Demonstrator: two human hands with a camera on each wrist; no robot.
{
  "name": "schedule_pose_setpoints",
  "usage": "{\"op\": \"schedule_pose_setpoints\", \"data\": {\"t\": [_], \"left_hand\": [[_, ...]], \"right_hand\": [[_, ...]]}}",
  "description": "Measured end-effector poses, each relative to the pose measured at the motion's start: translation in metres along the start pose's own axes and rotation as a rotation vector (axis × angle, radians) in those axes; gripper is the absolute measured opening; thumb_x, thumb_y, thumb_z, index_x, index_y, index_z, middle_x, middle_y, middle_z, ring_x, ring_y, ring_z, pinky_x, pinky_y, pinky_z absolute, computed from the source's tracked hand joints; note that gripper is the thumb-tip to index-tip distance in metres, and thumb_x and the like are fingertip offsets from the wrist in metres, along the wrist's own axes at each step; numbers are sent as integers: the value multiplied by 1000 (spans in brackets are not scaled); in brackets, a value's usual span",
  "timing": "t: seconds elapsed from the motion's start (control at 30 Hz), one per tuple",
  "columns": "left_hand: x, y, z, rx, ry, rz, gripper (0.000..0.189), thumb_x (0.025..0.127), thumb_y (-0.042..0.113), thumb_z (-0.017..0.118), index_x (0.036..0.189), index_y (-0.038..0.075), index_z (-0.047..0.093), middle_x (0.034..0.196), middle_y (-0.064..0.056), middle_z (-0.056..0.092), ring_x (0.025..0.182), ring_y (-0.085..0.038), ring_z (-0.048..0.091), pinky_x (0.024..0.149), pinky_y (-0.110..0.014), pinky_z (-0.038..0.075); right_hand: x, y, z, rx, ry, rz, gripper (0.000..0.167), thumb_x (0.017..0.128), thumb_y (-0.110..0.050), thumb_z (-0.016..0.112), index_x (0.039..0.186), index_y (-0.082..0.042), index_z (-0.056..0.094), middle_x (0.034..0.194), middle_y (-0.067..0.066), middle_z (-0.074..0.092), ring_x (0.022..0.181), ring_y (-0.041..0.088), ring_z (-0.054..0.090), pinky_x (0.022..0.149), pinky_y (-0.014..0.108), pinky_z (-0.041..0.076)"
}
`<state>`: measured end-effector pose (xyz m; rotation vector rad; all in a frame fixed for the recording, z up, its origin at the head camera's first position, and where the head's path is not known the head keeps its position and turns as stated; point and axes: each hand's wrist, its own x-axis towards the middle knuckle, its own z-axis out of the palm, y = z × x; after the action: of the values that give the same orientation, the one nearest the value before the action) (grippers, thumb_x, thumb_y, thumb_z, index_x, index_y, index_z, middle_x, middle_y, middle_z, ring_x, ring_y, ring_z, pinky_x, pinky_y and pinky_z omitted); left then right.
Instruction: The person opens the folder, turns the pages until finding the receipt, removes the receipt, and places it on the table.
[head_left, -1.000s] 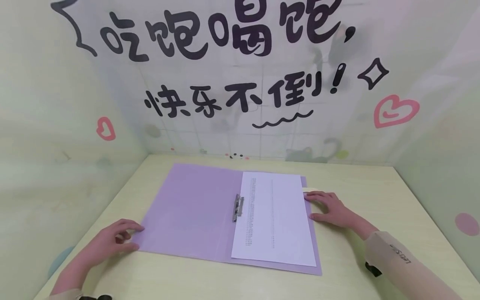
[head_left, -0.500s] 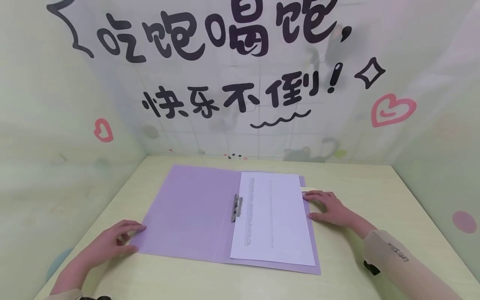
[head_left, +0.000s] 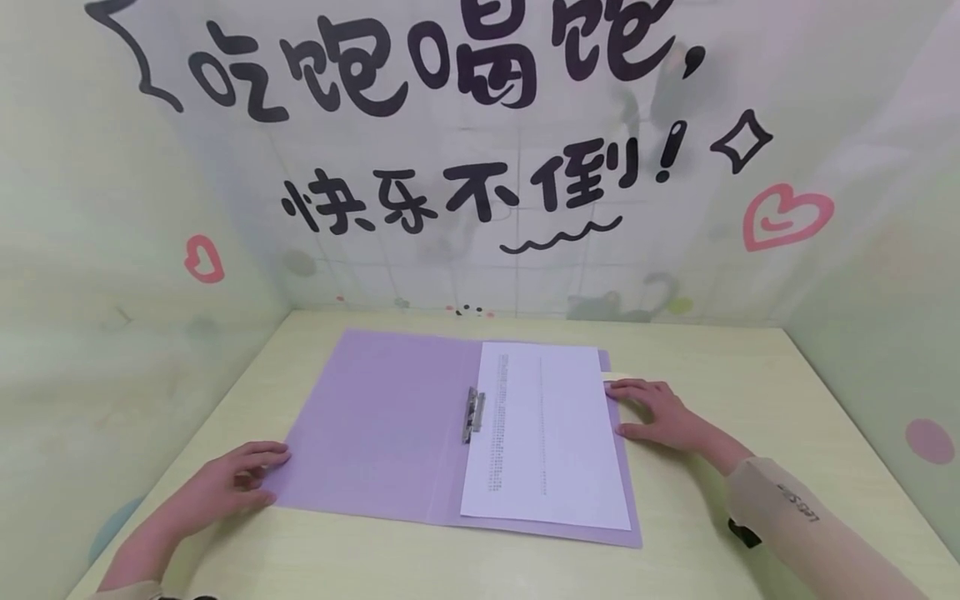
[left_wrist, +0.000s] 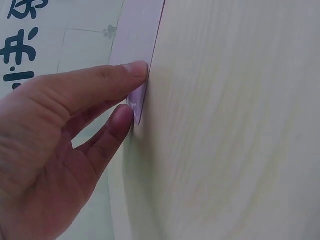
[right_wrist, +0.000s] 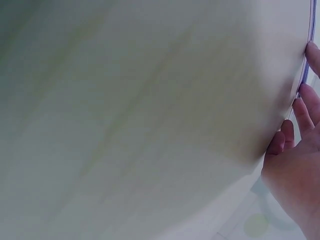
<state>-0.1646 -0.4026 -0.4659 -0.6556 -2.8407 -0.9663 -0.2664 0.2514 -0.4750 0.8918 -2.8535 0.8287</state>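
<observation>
A purple clip folder (head_left: pixel 382 417) lies spread open, flat on the table. Its metal clip (head_left: pixel 472 414) is near the spine. On the right half rests a white printed sheet (head_left: pixel 551 437), beside the clip. My left hand (head_left: pixel 225 487) touches the folder's near left corner with relaxed fingers and thumb; the left wrist view shows the fingertips (left_wrist: pixel 137 69) right at that corner. At the right side my right hand (head_left: pixel 663 417) rests its fingers and thumb along the folder's outer edge, close to the sheet. The right wrist view catches this hand (right_wrist: pixel 295 165) at the frame's edge.
The pale wooden table (head_left: pixel 375 558) reaches back to a wall (head_left: pixel 405 283) with black lettering. Side walls (head_left: pixel 885 350) stand to the left and right. A small pale tab (head_left: pixel 617 377) shows at the folder's right edge, beyond my right fingers.
The whole scene shifts slightly left in the head view. Hands, folder and sheet keep their places relative to one another.
</observation>
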Motion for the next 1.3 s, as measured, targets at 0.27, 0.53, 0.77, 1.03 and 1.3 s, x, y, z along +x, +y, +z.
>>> {"op": "schedule_pose_setpoints", "data": {"t": [0.27, 0.53, 0.77, 1.03, 1.3], "left_hand": [[1, -2, 3, 19, 16, 28, 48, 77, 9, 82, 121, 1, 66, 130, 35, 47, 97, 14, 54, 79, -6, 48], [-1, -1, 4, 46, 16, 13, 51, 76, 8, 82, 123, 4, 64, 129, 35, 49, 95, 14, 53, 78, -10, 51], [3, 13, 7, 130, -22, -86, 57, 70, 4, 82, 123, 0, 62, 123, -11, 64, 88, 9, 53, 72, -20, 53], [9, 24, 8, 179, -46, -157, 59, 67, 5, 82, 122, 0, 64, 128, -26, 58, 85, -6, 58, 72, -21, 52], [8, 28, 10, 187, -28, -174, 59, 69, 20, 87, 121, 2, 66, 128, -23, 59, 87, -12, 60, 73, -24, 53]], "right_hand": [[0, 0, -2, -3, -12, 19, 59, 85, -31, 76, 135, -4, 57, 144, 20, 52, 123, 41, 44, 96, 51, 37], [1, -1, -2, -4, -16, 21, 59, 86, -31, 75, 135, -4, 57, 144, 20, 52, 125, 42, 44, 97, 53, 35], [3, -5, -5, -20, -39, 26, 60, 86, -32, 76, 135, -3, 56, 143, 20, 53, 124, 42, 45, 97, 53, 37], [13, -4, -18, 7, -79, 61, 48, 87, -22, 74, 128, 0, 61, 132, 20, 62, 118, 39, 58, 98, 49, 47], [39, -13, -41, 70, 14, 135, 23, 92, -9, 66, 113, 1, 68, 108, 16, 72, 95, 27, 69, 80, 32, 56]]}}
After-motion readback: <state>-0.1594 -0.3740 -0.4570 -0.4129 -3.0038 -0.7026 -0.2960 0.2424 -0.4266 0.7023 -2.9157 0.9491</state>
